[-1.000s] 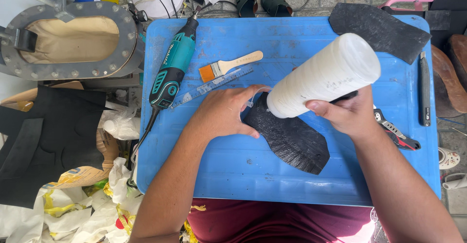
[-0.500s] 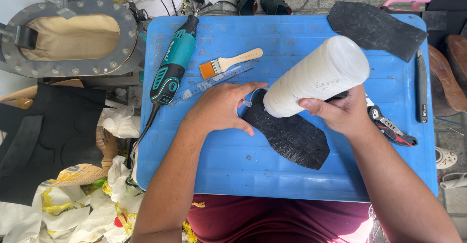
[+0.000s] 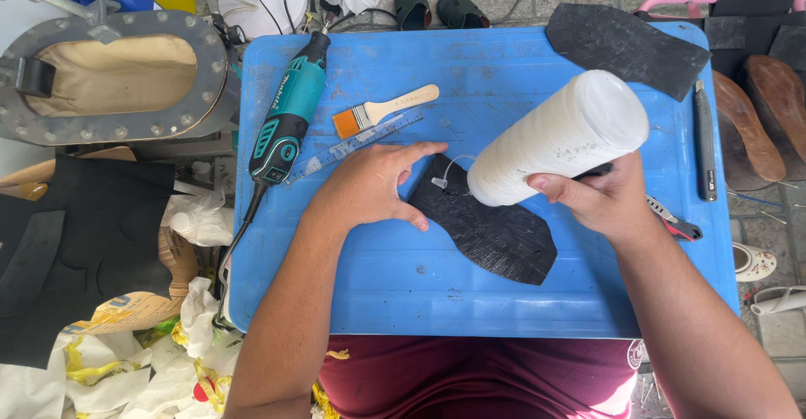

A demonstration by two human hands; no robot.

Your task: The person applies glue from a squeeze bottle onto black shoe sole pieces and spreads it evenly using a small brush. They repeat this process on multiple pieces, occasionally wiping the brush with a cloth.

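My right hand [image 3: 609, 201] grips a large white plastic bottle [image 3: 558, 138], tipped so its thin nozzle points down at a black rubber sole piece [image 3: 491, 226] lying on the blue table top [image 3: 420, 285]. My left hand [image 3: 369, 188] lies flat on the table with fingers spread, its fingertips touching the left end of that sole piece. Whether anything is coming out of the nozzle is too small to tell.
A teal rotary tool [image 3: 285, 117], a small brush [image 3: 382, 110] and a clear ruler [image 3: 353, 146] lie left of my hands. A second black rubber piece [image 3: 625, 45] sits at the far right, a knife [image 3: 703, 142] and pliers [image 3: 672, 220] along the right edge. A grey metal ring fixture [image 3: 109, 75] stands off the table, left.
The bottle has tilted slightly and its nozzle has shifted left over the sole's end. My left hand has stayed pressed beside the sole.
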